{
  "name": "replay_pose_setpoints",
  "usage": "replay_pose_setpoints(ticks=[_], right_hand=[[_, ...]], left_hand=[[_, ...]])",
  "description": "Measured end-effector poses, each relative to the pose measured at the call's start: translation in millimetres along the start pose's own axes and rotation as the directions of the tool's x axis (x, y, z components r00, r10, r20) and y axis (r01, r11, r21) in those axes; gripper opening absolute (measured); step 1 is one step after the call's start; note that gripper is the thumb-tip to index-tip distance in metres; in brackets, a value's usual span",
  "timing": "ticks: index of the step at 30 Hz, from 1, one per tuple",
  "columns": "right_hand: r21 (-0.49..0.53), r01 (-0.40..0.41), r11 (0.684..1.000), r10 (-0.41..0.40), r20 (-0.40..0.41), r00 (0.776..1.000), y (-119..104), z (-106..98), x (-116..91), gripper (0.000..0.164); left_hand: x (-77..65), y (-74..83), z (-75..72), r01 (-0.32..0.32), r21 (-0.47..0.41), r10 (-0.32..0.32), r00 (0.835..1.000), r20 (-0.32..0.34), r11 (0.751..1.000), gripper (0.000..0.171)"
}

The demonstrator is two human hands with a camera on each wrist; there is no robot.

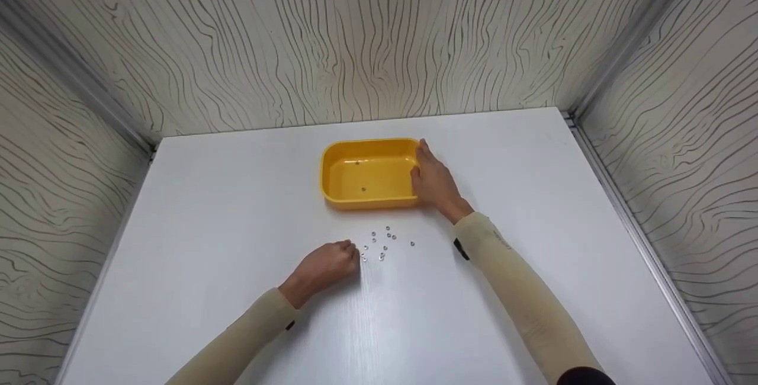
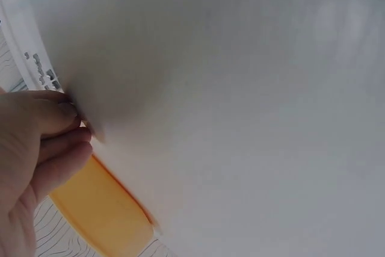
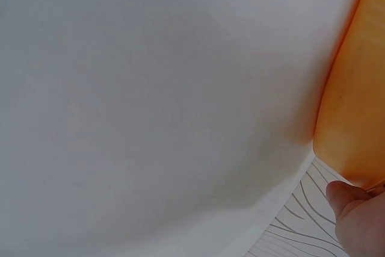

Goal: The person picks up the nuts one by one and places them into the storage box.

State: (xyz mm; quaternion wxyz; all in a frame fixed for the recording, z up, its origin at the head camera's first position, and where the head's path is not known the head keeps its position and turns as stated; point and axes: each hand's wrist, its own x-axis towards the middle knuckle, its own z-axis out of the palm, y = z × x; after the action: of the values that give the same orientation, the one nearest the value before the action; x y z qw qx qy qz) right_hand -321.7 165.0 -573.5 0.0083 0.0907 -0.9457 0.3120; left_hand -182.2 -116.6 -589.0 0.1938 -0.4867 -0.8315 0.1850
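A yellow rectangular tray (image 1: 372, 201) stands toward the back of the white table, with two tiny pieces inside it. My right hand (image 1: 436, 182) grips its right end, thumb over the rim; the right wrist view shows the thumb at the tray's (image 3: 352, 106) edge. Several small silvery ring-shaped pieces (image 1: 385, 248), possibly nuts, lie scattered in front of the tray. Beside their left edge, my left hand (image 1: 329, 263) is low over the table with its fingers curled. The left wrist view shows thumb and fingers drawn together near the pieces (image 2: 41, 67); anything between the fingertips is hidden.
The white table (image 1: 225, 207) meets a wood-grain patterned panel (image 1: 355, 41) behind the tray. Similar panels with grey metal edging (image 1: 628, 195) stand at the left and right sides.
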Motion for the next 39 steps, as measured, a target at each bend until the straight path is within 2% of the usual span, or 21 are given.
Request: replay_pose_setpoints(ticks=[12,23,27,33,39], right_hand=[[0.016,-0.006,1.0,0.006,0.005,1.0,-1,-1,-1,0.062],[0.0,-0.006,1.0,0.006,0.01,1.0,-1,0,-1,0.062],[0.002,-0.016,1.0,0.016,0.022,1.0,-1,-1,-1,0.063],[0.006,-0.032,0.999,0.032,0.023,0.999,-1,-1,0,0.064],[-0.019,0.009,1.0,-0.009,-0.001,1.0,1,0,2,0.06]], left_hand=[[-0.9,3.2,1.4,-0.009,0.104,0.013,1.0,-0.029,0.995,0.006],[-1.7,1.4,2.9,-0.033,0.108,0.035,0.999,-0.02,0.994,0.007],[-2.4,-0.3,3.8,-0.042,0.13,0.047,0.998,-0.037,0.991,0.01],[-2.2,-6.6,-0.3,-0.02,0.128,0.025,0.999,-0.035,0.992,0.016],[-5.4,-12.2,-7.0,0.01,0.134,-0.009,1.0,-0.003,0.991,0.023]])
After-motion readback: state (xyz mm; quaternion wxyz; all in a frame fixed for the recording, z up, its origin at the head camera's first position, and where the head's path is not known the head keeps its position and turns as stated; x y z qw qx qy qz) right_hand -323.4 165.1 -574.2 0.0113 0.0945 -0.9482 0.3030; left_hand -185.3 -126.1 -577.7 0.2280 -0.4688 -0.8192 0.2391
